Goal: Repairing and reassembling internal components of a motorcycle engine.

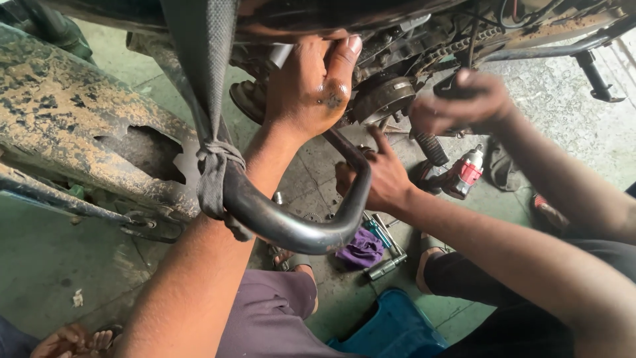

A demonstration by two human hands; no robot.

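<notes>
Left hand (311, 86) clamped on top end of bent pipe (298, 229) at engine (387, 96), bracing it. Right hand out of view. Co-worker's 2 hands (377, 176) work just beside the joint. Cloth strap (211, 166) knotted round pipe.

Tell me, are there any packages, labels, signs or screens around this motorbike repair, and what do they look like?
No package, sign or screen shows.
Only printed surface: a pale patch on the red and grey power tool, lying on the floor right of the bent black pipe; too small to make out.
The left hand grips up by the engine; no label shows there.
</notes>
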